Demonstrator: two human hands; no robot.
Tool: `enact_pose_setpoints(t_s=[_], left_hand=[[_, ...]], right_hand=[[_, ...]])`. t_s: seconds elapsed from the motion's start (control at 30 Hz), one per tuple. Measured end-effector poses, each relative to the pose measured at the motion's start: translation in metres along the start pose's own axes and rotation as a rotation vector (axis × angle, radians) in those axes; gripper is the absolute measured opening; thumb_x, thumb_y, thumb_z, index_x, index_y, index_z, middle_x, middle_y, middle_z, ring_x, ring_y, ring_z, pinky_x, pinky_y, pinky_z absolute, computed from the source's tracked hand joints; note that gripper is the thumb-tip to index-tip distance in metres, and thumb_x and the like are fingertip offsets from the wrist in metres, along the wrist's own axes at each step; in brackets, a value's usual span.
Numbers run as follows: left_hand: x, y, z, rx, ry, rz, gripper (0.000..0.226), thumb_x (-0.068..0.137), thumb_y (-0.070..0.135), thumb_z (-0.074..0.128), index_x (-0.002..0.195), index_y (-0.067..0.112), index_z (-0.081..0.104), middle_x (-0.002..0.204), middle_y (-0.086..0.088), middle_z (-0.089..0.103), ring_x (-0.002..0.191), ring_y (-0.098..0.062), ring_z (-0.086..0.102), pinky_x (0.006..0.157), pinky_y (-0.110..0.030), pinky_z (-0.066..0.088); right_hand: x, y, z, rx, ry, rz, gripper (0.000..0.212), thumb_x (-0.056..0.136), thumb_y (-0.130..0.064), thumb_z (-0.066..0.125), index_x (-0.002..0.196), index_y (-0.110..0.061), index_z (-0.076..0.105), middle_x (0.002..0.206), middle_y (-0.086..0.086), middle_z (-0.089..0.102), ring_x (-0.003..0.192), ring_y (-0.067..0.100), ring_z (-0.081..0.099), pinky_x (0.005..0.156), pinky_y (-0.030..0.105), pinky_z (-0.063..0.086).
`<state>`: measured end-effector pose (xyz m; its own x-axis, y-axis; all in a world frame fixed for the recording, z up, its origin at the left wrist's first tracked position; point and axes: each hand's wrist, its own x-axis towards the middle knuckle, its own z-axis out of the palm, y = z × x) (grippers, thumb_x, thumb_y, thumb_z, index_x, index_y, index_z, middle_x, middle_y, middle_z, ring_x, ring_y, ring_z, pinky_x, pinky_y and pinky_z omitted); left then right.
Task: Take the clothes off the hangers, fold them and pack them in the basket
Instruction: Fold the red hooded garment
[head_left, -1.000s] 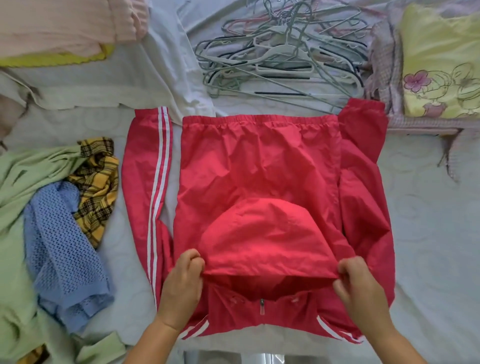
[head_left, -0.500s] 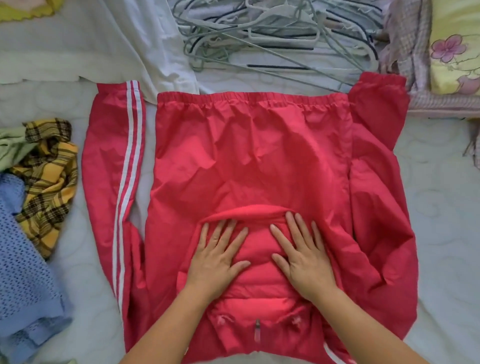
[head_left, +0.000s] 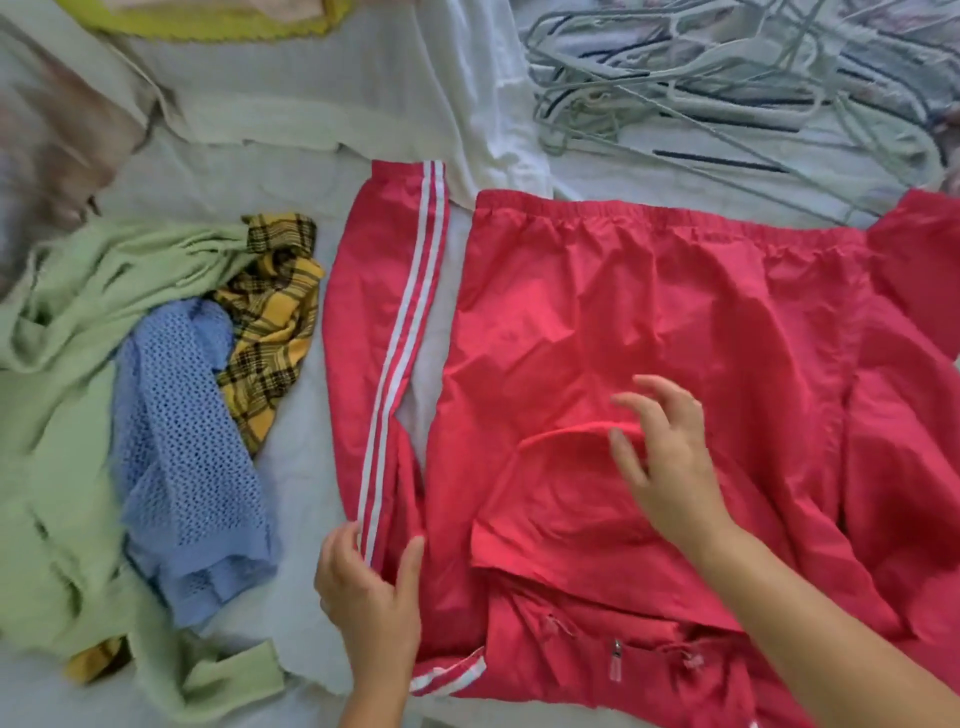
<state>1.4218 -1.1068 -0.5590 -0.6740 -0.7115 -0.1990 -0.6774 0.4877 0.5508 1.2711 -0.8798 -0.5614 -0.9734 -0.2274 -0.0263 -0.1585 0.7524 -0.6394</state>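
Under both hands lies the red jacket (head_left: 649, 322), spread flat on the bed (head_left: 301, 467) with its hood (head_left: 561, 514) folded down onto the body. At the near end of the striped sleeve (head_left: 395, 364) the left hand (head_left: 371, 597) takes hold, thumb on one side of the fabric and fingers on the other. Over the hood's upper edge the right hand (head_left: 665, 457) is spread, fingers loose and parted, holding nothing; whether the palm touches the cloth cannot be told. Left of the left hand sits a heap: a green garment (head_left: 62, 395), a blue mesh top (head_left: 187, 457) and a yellow plaid piece (head_left: 270, 322). Beyond the right hand, past the jacket's hem, lies a tangle of hangers (head_left: 701, 93).
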Motion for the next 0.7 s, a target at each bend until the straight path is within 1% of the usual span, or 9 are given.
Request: enact_pose_setpoints(t_s=[0.13,0.2,0.27,0.4,0.47,0.57,0.63,0.67,0.7], left_hand=[[0.006,-0.016,-0.015,-0.389,-0.185,-0.676,0.076,0.068,0.030,0.081,0.121,-0.008,0.044,0.116,-0.019,0.054,0.105,-0.029,0.055,0.091,-0.035,0.042],[0.009,-0.031,-0.019,-0.388,-0.355,-0.651,0.079,0.054,0.025,0.090,0.116,0.003,0.047,0.108,-0.010,0.059,0.099,-0.027,0.059,0.088,-0.035,0.045],[0.010,-0.041,-0.022,-0.398,-0.495,-0.600,0.096,0.022,0.043,0.091,0.105,0.010,0.055,0.097,-0.007,0.069,0.091,-0.027,0.065,0.086,-0.038,0.050],[0.015,-0.042,-0.049,-0.675,-0.746,-0.555,0.097,0.000,0.038,0.093,0.088,0.003,0.072,0.086,-0.018,0.072,0.076,-0.025,0.070,0.063,-0.029,0.057],[0.015,-0.027,-0.071,-0.703,-0.870,-0.496,0.080,0.010,0.038,0.096,0.083,0.010,0.077,0.089,-0.011,0.073,0.081,-0.015,0.070,0.064,-0.020,0.054],[0.000,-0.007,-0.069,-0.619,-1.037,-0.406,0.042,0.070,0.017,0.082,0.108,0.007,0.068,0.105,-0.004,0.071,0.104,-0.008,0.063,0.080,-0.015,0.047],[-0.033,0.006,-0.069,-0.658,-1.088,-0.379,0.033,0.096,-0.007,0.037,0.124,-0.025,0.039,0.131,-0.034,0.046,0.126,-0.027,0.048,0.094,-0.024,0.036],[-0.036,0.020,-0.063,-0.547,-1.131,-0.332,0.037,0.098,-0.009,0.022,0.129,-0.029,0.019,0.141,-0.032,0.033,0.130,-0.024,0.042,0.099,-0.021,0.030],[-0.044,0.033,-0.050,-0.483,-1.240,-0.308,0.038,0.100,-0.005,0.020,0.129,-0.029,0.020,0.141,-0.023,0.036,0.122,-0.012,0.049,0.097,-0.016,0.030]], right_hand=[[0.102,-0.089,0.055,0.022,-0.029,0.046,0.037,0.088,-0.032,0.053,0.111,-0.002,0.055,0.112,0.018,0.049,0.105,0.036,0.048,0.089,0.039,0.039],[0.139,-0.113,0.085,-0.124,-0.140,0.180,0.056,0.088,-0.048,0.054,0.122,-0.004,0.043,0.124,0.016,0.040,0.115,0.032,0.040,0.089,0.042,0.039],[0.157,-0.117,0.103,-0.266,-0.230,0.317,0.072,0.084,-0.058,0.053,0.129,-0.005,0.032,0.131,0.013,0.033,0.121,0.030,0.036,0.090,0.042,0.042],[0.174,-0.099,0.110,-0.178,-0.203,0.420,0.039,0.089,-0.028,0.053,0.120,-0.008,0.044,0.126,0.014,0.046,0.115,0.032,0.048,0.087,0.040,0.042],[0.177,-0.091,0.087,0.191,-0.113,0.441,0.016,0.086,-0.015,0.052,0.100,-0.010,0.056,0.102,0.011,0.058,0.091,0.027,0.056,0.077,0.035,0.042],[0.166,-0.069,0.026,0.708,0.023,0.521,0.016,0.075,-0.006,0.052,0.076,-0.022,0.054,0.068,0.001,0.052,0.054,0.015,0.045,0.050,0.030,0.037],[0.152,-0.037,-0.011,0.805,0.122,0.557,0.018,0.074,-0.009,0.053,0.084,-0.024,0.054,0.071,0.000,0.053,0.050,0.012,0.046,0.047,0.030,0.037],[0.144,-0.020,-0.026,0.767,0.180,0.565,0.020,0.076,-0.012,0.055,0.093,-0.021,0.053,0.079,0.000,0.056,0.055,0.010,0.052,0.052,0.032,0.042],[0.136,-0.001,-0.035,0.623,0.242,0.571,0.029,0.077,-0.019,0.058,0.105,-0.016,0.050,0.094,0.004,0.058,0.069,0.010,0.058,0.066,0.035,0.048]])
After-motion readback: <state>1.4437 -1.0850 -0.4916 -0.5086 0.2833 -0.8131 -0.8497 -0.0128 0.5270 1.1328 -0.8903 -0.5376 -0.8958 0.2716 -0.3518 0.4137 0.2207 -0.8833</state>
